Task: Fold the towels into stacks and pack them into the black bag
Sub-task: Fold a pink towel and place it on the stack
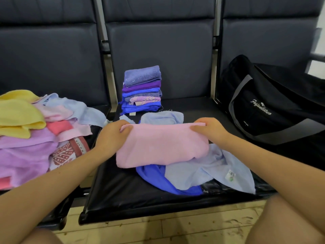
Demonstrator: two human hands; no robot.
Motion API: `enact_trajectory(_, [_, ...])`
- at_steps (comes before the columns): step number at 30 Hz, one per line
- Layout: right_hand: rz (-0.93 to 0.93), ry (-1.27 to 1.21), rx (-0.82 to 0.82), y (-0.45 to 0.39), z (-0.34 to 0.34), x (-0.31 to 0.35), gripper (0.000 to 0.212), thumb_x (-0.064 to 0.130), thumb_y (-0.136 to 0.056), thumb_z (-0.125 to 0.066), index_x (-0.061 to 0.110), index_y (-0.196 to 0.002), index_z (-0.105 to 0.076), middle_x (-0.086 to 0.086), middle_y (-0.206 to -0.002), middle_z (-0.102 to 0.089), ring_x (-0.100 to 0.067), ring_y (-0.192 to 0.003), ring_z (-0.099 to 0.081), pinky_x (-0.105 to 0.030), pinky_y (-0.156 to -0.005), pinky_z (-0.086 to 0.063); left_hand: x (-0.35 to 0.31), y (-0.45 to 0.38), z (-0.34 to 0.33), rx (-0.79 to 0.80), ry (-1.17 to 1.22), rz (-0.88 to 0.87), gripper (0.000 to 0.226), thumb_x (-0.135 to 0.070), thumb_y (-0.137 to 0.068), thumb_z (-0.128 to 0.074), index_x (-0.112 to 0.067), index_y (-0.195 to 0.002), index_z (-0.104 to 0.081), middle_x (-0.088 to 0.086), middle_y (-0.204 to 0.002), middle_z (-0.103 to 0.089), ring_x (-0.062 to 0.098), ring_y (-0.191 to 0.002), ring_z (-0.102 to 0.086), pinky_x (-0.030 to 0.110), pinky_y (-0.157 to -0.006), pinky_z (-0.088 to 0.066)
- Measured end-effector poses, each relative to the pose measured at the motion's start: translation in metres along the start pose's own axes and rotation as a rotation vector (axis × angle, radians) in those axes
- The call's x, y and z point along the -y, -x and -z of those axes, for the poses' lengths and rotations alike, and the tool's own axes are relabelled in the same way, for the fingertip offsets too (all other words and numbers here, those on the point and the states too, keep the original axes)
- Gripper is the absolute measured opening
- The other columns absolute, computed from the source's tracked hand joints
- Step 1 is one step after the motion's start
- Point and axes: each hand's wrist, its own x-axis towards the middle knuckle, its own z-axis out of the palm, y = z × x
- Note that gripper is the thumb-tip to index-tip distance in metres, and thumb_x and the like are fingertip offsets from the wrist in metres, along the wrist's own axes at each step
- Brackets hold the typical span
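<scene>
A folded pink towel [161,147] lay across the middle seat [123,191] of a row of dark padded seats, held at its far edge by both hands. The left hand [112,136] gripped the towel's far left corner, fingers curled over the fold with the thumb on the near face; the right hand [209,129] pinched the far right corner the same way. Under the pink towel, touching it, lay a loose light blue towel [207,175] with a small label near its right edge, and beneath that a royal blue towel [154,178] spilled toward the near edge of the seat. Another light blue cloth [161,117] sat bunched just beyond the pink towel. Farther back on the same seat, against the backrest, stood a neat stack of folded towels [142,90] in purples and blues. On the left seat was an unfolded heap of towels [35,131]: yellow on top, then pale pink, coral, lilac, light blue and a red-patterned one. On the right seat, well apart from the hands, rested the black bag [267,106] with grey straps and white lettering on its side. The person's bare knees showed at the near corners, above a pale tiled floor [158,231].
</scene>
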Motion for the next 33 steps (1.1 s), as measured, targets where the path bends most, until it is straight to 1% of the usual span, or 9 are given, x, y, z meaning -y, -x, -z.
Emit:
enact_trajectory(6, [-0.084,0.2,-0.018,-0.031,-0.023,-0.026,0.008,0.015,-0.09,-0.057,0.015,-0.085,-0.064,0.001,-0.086,-0.061,-0.018,-0.082,-0.055,-0.026,-0.064,-0.04,0.01,-0.026,-0.021,-0.012,-0.061,0.03,0.021,-0.022,-0.094,-0.047,-0.022,-0.093,-0.068,0.001,-0.102,-0.055,0.016,-0.092,-0.052,0.032,-0.079,-0.041])
enact_trajectory(11, [-0.153,0.247,0.041,-0.039,-0.039,-0.034,0.007,0.019,-0.088,-0.055,0.014,-0.089,-0.059,0.002,-0.085,-0.058,-0.017,-0.08,-0.053,-0.028,-0.064,-0.04,0.02,-0.031,-0.037,0.069,-0.06,0.108,0.015,-0.024,-0.093,-0.048,-0.029,-0.082,-0.056,-0.002,-0.097,-0.06,0.017,-0.092,-0.056,0.032,-0.074,-0.04])
enact_trajectory(16, [-0.219,0.258,0.039,-0.04,-0.036,-0.033,0.027,0.031,-0.086,-0.065,0.013,-0.102,-0.053,0.002,-0.092,-0.054,-0.016,-0.084,-0.052,-0.031,-0.075,-0.045,0.017,-0.025,-0.036,0.036,0.044,0.193,0.018,-0.028,-0.096,-0.05,-0.018,-0.109,-0.056,-0.003,-0.101,-0.056,0.013,-0.091,-0.052,0.028,-0.077,-0.037])
enact_trajectory(18, [-0.303,0.284,0.045,-0.037,-0.03,-0.03,0.029,0.037,-0.082,-0.067,0.014,-0.084,-0.048,0.002,-0.078,-0.047,-0.016,-0.07,-0.046,-0.03,-0.063,-0.041,0.016,-0.021,-0.033,0.034,0.041,0.191,0.019,-0.03,-0.095,-0.05,-0.018,-0.109,-0.055,-0.001,-0.093,-0.06,0.014,-0.084,-0.054,0.028,-0.071,-0.037])
enact_trajectory(21, [-0.441,0.34,0.137,-0.031,-0.018,-0.023,0.043,0.049,-0.081,-0.063,0.011,-0.067,-0.049,-0.003,-0.065,-0.05,-0.016,-0.056,-0.046,-0.027,-0.055,-0.038,0.016,-0.014,-0.028,0.084,-0.008,0.202,0.017,-0.034,-0.095,-0.05,-0.017,-0.094,-0.051,0.001,-0.075,-0.059,0.015,-0.068,-0.052,0.025,-0.057,-0.035])
enact_trajectory(24, [-0.544,0.343,0.281,-0.018,-0.007,-0.015,0.05,0.058,-0.084,-0.059,0.008,-0.08,-0.058,-0.007,-0.073,-0.058,-0.019,-0.062,-0.053,-0.027,-0.06,-0.043,0.014,-0.012,-0.023,0.127,-0.024,0.255,0.04,-0.038,-0.092,-0.054,-0.013,-0.064,-0.041,0.002,-0.058,-0.043,0.016,-0.054,-0.039,0.028,-0.051,-0.028])
enact_trajectory(27, [-0.537,0.363,0.353,-0.009,-0.005,-0.015,0.045,0.054,-0.084,-0.063,0.01,-0.085,-0.055,-0.001,-0.071,-0.052,-0.014,-0.06,-0.049,-0.025,-0.053,-0.037,0.01,-0.008,-0.021,0.172,0.008,0.341,0.048,-0.037,-0.09,-0.059,-0.014,-0.055,-0.037,0.001,-0.055,-0.041,0.016,-0.054,-0.039,0.028,-0.051,-0.027])
enact_trajectory(31, [-0.5,0.056,0.248,-0.005,-0.011,-0.017,0.043,0.035,-0.084,-0.071,0.006,-0.113,-0.058,-0.006,-0.1,-0.059,-0.021,-0.088,-0.059,-0.03,-0.069,-0.048,0.001,-0.002,-0.019,0.176,0.163,0.394,0.024,-0.023,-0.093,-0.056,-0.008,-0.075,-0.058,0.007,-0.078,-0.055,0.023,-0.078,-0.051,0.03,-0.065,-0.039])
enact_trajectory(33, [-0.43,-0.122,0.111,-0.004,-0.011,-0.015,0.026,0.026,-0.086,-0.07,0.005,-0.099,-0.062,-0.009,-0.102,-0.059,-0.025,-0.096,-0.057,-0.034,-0.079,-0.05,-0.001,-0.003,-0.016,0.117,0.301,0.441,0.024,-0.02,-0.097,-0.049,-0.003,-0.108,-0.062,0.01,-0.102,-0.059,0.029,-0.098,-0.056,0.036,-0.082,-0.044])
